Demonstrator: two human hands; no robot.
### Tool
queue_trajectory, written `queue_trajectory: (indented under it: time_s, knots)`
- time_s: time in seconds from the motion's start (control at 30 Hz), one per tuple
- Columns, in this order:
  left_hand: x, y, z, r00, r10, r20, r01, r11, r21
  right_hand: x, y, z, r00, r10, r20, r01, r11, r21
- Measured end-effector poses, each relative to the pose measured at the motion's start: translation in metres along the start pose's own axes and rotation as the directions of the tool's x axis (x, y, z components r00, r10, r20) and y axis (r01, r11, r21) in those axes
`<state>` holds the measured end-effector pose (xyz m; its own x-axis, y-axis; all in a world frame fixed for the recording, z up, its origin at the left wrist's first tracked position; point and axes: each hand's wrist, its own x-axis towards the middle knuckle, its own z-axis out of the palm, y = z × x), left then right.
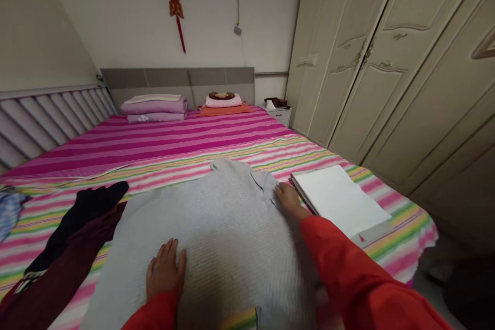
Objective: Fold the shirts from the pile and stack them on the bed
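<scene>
Left hand: open, palm down, fingers spread, lying flat on the light grey ribbed knit sweater. No grip, just pressing on the fabric.

Right hand: knuckles up, fingers curled at the sweater's far right edge, next to the collar. It touches the fabric, but the fingertips are hidden, so it cannot be told whether it pinches the knit or only rests on it. Both sleeves are red.

The sweater lies spread out under both hands and runs from the left hand forward to the collar, which is just left of the right hand. It sits on the pink and rainbow striped bed sheet.

Just right of the right hand, almost touching it: a white flat rectangular board, lying flat on the sheet.

Left of the left hand, overlapping the sweater's edge: a dark maroon garment, with a black garment beyond it.

Far ahead of both hands, at the headboard: folded lilac blankets and a pink pillow.

Well right of the right hand: cream wardrobe doors.
</scene>
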<state>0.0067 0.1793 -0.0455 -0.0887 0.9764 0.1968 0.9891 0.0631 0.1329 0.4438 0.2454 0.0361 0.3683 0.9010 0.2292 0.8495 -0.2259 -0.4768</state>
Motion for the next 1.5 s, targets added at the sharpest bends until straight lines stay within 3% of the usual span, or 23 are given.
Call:
queue_trajectory:
  time_s: [0.17, 0.33, 0.43, 0.6, 0.77, 0.9, 1.0, 1.07, 1.1, 1.17, 1.23, 1.3, 1.37, 1.43, 1.5]
  knots:
    - [0.000, -0.010, 0.014, 0.998, 0.031, -0.046, -0.030, 0.999, 0.026, 0.053, -0.003, 0.014, 0.992, 0.123, 0.035, -0.121, 0.991, -0.053]
    - [0.000, -0.020, 0.021, 0.999, 0.050, -0.010, -0.050, 0.998, 0.030, 0.077, -0.014, 0.030, 0.976, 0.203, 0.079, -0.196, 0.977, -0.088]
    - [-0.001, -0.022, 0.021, 0.998, 0.058, -0.010, -0.058, 0.998, 0.031, 0.083, -0.011, 0.025, 0.965, 0.255, 0.066, -0.247, 0.962, -0.117]
    - [-0.004, -0.021, 0.019, 0.998, 0.063, -0.008, -0.063, 0.998, 0.024, 0.079, 0.005, 0.004, 0.948, 0.314, -0.059, -0.319, 0.928, -0.192]
    - [-0.004, -0.018, 0.017, 0.998, 0.056, -0.013, -0.056, 0.998, 0.012, 0.079, -0.015, 0.007, 0.983, 0.135, -0.122, -0.162, 0.956, -0.245]
    - [-0.005, -0.013, 0.015, 0.998, 0.047, -0.048, -0.047, 0.999, 0.004, 0.084, -0.058, 0.026, 0.986, -0.153, -0.059, 0.135, 0.962, -0.237]
    - [-0.007, -0.009, 0.015, 0.993, 0.033, -0.110, -0.032, 0.999, 0.009, 0.070, -0.085, 0.052, 0.915, -0.393, 0.093, 0.404, 0.897, -0.180]
    - [-0.008, -0.007, 0.015, 0.992, 0.032, -0.125, -0.031, 0.999, 0.008, 0.056, -0.089, 0.070, 0.849, -0.484, 0.212, 0.517, 0.844, -0.145]
    - [-0.009, -0.006, 0.015, 0.992, 0.032, -0.121, -0.031, 0.999, 0.005, 0.051, -0.086, 0.077, 0.844, -0.469, 0.260, 0.515, 0.844, -0.148]
    - [-0.009, -0.005, 0.013, 0.993, 0.031, -0.110, -0.032, 0.999, -0.006, 0.048, -0.075, 0.083, 0.889, -0.340, 0.306, 0.409, 0.891, -0.198]
    - [-0.008, -0.003, 0.011, 0.995, 0.028, -0.098, -0.029, 0.999, -0.017, 0.055, -0.066, 0.079, 0.945, -0.168, 0.280, 0.243, 0.935, -0.260]
    - [-0.007, -0.002, 0.009, 0.997, 0.015, -0.077, -0.017, 1.000, -0.024, 0.062, -0.068, 0.073, 0.963, -0.092, 0.253, 0.166, 0.943, -0.287]
    - [-0.006, -0.002, 0.008, 0.999, 0.005, -0.039, -0.007, 0.999, -0.032, 0.055, -0.084, 0.072, 0.965, -0.116, 0.236, 0.182, 0.942, -0.282]
    - [-0.005, -0.003, 0.007, 1.000, 0.004, -0.001, -0.004, 0.999, -0.044, 0.029, -0.107, 0.082, 0.941, -0.244, 0.233, 0.293, 0.933, -0.210]
    - [-0.004, -0.003, 0.005, 1.000, 0.009, 0.030, -0.007, 0.999, -0.052, -0.011, -0.126, 0.097, 0.852, -0.450, 0.269, 0.482, 0.873, -0.067]
